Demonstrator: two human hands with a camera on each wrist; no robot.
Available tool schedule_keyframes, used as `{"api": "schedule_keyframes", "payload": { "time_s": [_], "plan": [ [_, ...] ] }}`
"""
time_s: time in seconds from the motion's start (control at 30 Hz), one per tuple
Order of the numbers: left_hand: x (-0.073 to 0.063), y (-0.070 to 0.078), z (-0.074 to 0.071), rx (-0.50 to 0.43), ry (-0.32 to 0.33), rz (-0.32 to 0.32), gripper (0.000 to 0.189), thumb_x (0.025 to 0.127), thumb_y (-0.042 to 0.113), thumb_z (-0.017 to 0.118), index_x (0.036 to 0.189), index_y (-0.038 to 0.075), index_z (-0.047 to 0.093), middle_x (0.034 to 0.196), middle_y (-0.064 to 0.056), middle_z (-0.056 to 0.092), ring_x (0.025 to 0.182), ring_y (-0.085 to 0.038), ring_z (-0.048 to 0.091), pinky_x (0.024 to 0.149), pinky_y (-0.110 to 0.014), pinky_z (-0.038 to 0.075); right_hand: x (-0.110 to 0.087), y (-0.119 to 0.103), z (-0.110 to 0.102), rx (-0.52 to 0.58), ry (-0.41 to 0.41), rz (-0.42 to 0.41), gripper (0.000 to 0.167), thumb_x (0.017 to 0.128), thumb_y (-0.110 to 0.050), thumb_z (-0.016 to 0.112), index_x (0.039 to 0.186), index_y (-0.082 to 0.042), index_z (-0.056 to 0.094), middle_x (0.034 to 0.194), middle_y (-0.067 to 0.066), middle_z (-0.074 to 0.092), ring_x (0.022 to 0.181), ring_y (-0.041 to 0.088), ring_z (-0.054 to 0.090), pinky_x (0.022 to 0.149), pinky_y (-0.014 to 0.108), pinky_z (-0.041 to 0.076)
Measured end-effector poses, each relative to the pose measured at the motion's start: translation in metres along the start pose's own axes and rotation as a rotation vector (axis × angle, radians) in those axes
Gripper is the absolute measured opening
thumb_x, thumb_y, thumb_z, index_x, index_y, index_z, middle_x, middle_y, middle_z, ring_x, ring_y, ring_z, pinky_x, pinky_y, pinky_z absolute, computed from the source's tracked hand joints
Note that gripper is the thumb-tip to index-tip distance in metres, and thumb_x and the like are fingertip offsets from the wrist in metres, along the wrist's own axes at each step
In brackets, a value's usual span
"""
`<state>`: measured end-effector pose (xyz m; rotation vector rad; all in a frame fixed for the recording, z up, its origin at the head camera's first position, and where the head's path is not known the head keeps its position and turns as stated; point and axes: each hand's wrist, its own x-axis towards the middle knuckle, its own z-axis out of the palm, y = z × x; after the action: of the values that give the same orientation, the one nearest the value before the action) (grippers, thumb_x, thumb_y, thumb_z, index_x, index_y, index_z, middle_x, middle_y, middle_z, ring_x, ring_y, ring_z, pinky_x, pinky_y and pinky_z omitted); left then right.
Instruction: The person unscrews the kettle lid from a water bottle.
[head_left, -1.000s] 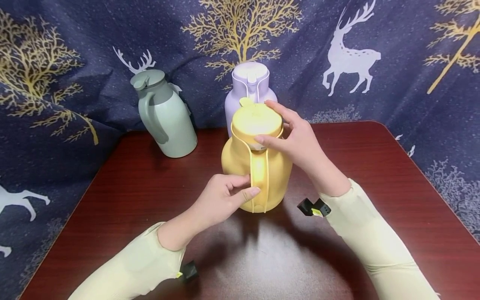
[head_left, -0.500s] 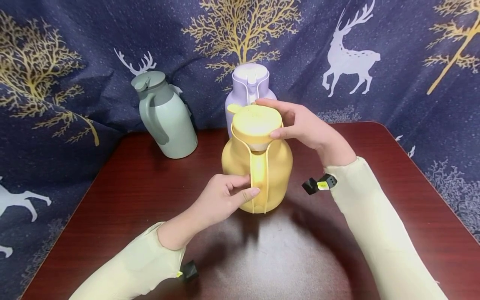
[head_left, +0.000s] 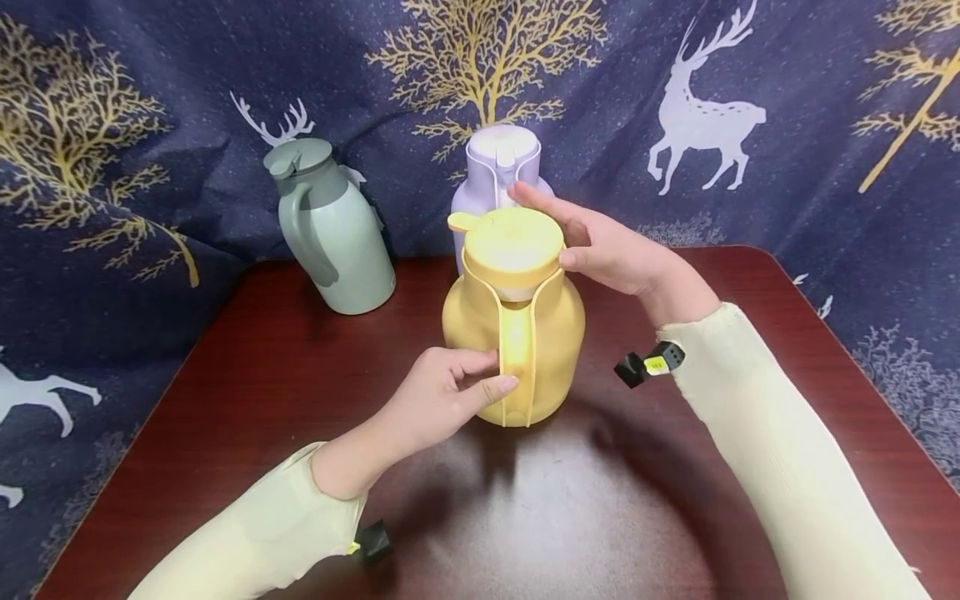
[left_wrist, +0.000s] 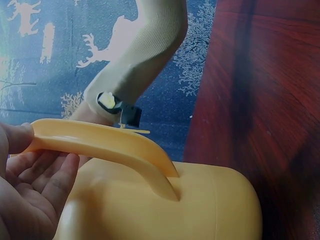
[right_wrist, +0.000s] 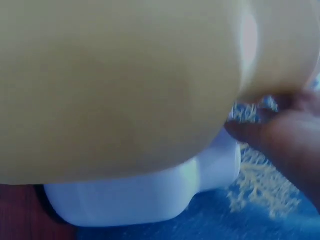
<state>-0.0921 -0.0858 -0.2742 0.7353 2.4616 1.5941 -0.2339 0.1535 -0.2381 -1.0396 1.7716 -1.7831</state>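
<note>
A yellow thermos jug (head_left: 551, 333) stands upright in the middle of the table, its handle facing me. My left hand (head_left: 431, 400) grips the handle (left_wrist: 100, 142), thumb on the near side and fingers behind. On the jug's neck sits a round yellow lid (head_left: 513, 242), its tab pointing left, with a pale band visible below its rim. My right hand (head_left: 611, 250) is at the lid's right side. Its thumb is at the rim and its index finger extends behind the lid. In the right wrist view, the jug body hides the lid and part of that hand (right_wrist: 285, 135).
Close behind the yellow jug stands a lilac thermos jug (head_left: 472, 196), partly hidden. A green thermos jug (head_left: 341, 242) is at the back left of the dark red table (head_left: 300, 383). A blue patterned cloth (head_left: 585, 92) hangs behind the table.
The lid's tab has swung left, counterclockwise seen from above. My right hand has shifted round the lid, and its fingers have loosened. The left hand stays on the handle.
</note>
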Motion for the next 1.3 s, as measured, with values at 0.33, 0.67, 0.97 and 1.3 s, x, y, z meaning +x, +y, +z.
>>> {"api": "schedule_keyframes", "payload": {
  "time_s": [0.33,0.67,0.97,1.3],
  "plan": [
    [-0.001,0.000,0.000,0.000,0.006,-0.002,0.025,0.095,0.007,0.069,0.118,-0.002,0.075,0.108,-0.017,0.079,0.095,-0.014,0.073,0.083,-0.022,0.059,-0.032,-0.004,0.059,-0.347,0.540,0.123,0.078,0.095,-0.017,0.071,0.161,-0.015,0.032,0.166,0.005,0.038,0.147,0.032,0.046,0.125,0.046,0.034],
    [-0.002,0.000,0.000,0.019,-0.009,0.048,0.023,0.098,0.010,0.066,0.114,-0.003,0.075,0.105,-0.017,0.079,0.090,-0.009,0.073,0.081,-0.023,0.060,-0.025,-0.005,0.060,-0.367,0.515,0.198,0.085,0.090,-0.013,0.073,0.162,-0.021,0.029,0.161,0.006,0.046,0.139,0.026,0.053,0.115,0.035,0.046],
    [0.000,0.000,0.000,-0.018,-0.015,0.012,0.023,0.096,0.007,0.067,0.115,-0.004,0.075,0.107,-0.018,0.078,0.090,-0.008,0.072,0.082,-0.022,0.060,-0.014,-0.007,0.042,-0.289,0.396,0.199,0.080,0.088,-0.005,0.071,0.159,-0.019,0.038,0.144,0.016,0.059,0.115,0.015,0.063,0.092,0.020,0.055],
    [0.000,0.001,0.000,0.017,0.004,0.050,0.021,0.095,0.009,0.068,0.111,-0.003,0.076,0.103,-0.016,0.079,0.088,-0.006,0.067,0.080,-0.021,0.058,-0.010,0.003,0.038,-0.168,0.445,0.092,0.076,0.084,0.001,0.068,0.155,-0.014,0.046,0.128,0.001,0.066,0.109,0.008,0.063,0.092,0.020,0.055]
  ]
}}
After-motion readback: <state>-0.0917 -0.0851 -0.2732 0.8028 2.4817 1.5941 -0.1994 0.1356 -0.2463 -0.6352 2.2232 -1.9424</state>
